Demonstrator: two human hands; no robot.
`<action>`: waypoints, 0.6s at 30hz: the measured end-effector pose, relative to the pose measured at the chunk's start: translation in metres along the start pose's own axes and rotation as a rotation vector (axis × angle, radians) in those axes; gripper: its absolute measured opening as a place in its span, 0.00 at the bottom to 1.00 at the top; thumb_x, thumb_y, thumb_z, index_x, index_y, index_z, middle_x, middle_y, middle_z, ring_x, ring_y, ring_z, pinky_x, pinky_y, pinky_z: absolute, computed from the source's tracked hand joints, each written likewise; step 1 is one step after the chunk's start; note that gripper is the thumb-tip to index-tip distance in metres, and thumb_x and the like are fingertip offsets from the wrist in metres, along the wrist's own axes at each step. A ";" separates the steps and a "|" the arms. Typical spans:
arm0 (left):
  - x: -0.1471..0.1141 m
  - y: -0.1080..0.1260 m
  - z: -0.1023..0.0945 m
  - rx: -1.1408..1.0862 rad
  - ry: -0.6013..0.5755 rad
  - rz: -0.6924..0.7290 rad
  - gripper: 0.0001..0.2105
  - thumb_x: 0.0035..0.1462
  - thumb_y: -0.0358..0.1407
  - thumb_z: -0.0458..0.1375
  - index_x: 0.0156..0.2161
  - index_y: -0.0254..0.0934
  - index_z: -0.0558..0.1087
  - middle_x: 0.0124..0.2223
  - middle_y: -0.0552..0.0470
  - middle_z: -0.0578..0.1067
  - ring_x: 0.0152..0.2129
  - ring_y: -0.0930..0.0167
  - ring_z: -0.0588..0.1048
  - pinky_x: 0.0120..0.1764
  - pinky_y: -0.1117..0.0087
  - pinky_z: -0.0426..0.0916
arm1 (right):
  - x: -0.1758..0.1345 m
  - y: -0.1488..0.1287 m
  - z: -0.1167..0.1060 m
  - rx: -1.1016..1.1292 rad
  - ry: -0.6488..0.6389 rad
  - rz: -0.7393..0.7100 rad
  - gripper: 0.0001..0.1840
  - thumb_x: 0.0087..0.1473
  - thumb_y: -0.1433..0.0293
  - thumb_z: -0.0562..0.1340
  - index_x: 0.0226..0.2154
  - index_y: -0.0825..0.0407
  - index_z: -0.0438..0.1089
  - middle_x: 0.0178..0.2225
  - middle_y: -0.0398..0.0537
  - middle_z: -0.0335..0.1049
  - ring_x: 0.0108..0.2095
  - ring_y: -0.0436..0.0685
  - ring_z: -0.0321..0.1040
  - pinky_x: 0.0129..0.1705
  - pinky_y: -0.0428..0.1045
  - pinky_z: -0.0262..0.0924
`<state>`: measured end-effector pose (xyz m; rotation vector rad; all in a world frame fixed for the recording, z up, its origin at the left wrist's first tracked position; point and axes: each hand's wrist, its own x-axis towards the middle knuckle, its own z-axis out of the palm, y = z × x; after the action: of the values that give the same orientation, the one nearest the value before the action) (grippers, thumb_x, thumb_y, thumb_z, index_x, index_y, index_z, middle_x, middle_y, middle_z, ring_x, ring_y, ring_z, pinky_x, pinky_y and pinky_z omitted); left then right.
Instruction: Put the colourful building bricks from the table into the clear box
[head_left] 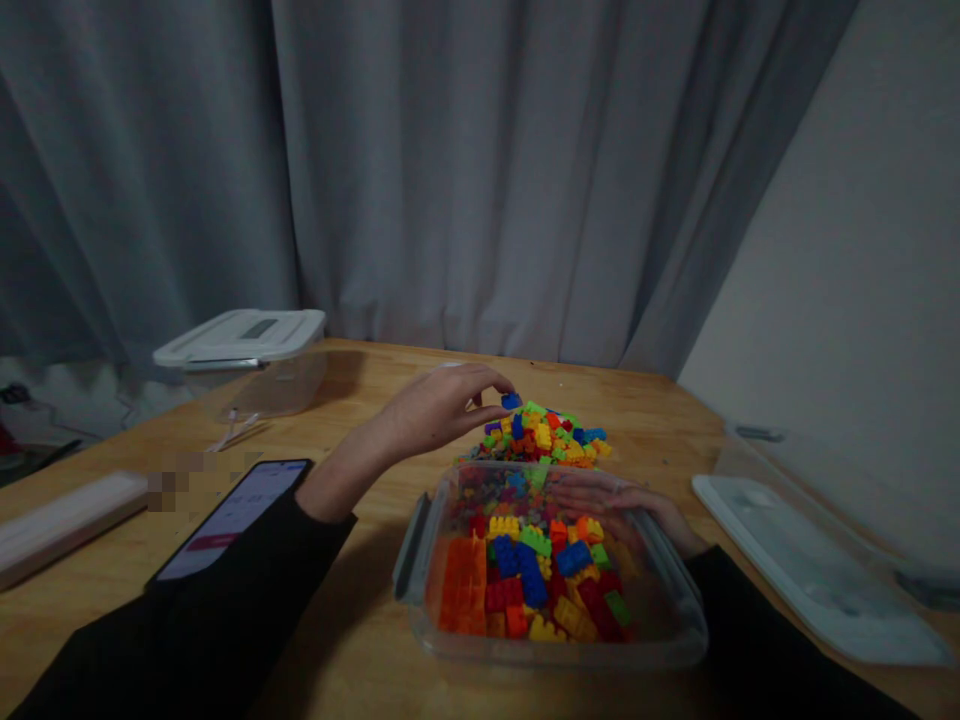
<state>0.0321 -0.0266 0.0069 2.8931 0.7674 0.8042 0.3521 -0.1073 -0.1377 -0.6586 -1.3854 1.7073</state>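
Note:
My left hand (448,405) pinches a small blue toy brick (511,401) between thumb and fingers, just above the far pile of loose bricks (544,432). In front of me stands a clear plastic box (555,655) with bricks in many colours inside and an orange piece (465,585) along its left side. My right hand (611,497) is behind the box's far right corner, seen partly through the clear wall. Its fingers look stretched out, pointing left toward the pile's near side. I see nothing held in it.
At the back left stands a lidded clear box (255,385). A phone (236,520) lies left of my forearm, beside a long white case (71,520). To the right, a pale lid (810,570) rests near another clear container (825,500). A grey curtain (480,180) hangs behind the table.

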 end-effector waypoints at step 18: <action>-0.013 0.074 -0.020 0.182 -0.251 0.130 0.18 0.68 0.51 0.53 0.51 0.41 0.76 0.38 0.49 0.83 0.32 0.65 0.81 0.31 0.68 0.65 | -0.003 -0.006 0.011 -0.008 0.073 0.008 0.30 0.52 0.68 0.61 0.58 0.51 0.74 0.61 0.54 0.73 0.64 0.63 0.66 0.69 0.58 0.51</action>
<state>0.0460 -0.0988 0.0305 3.1489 0.6629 0.3833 0.3458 -0.1154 -0.1295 -0.7245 -1.3403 1.6680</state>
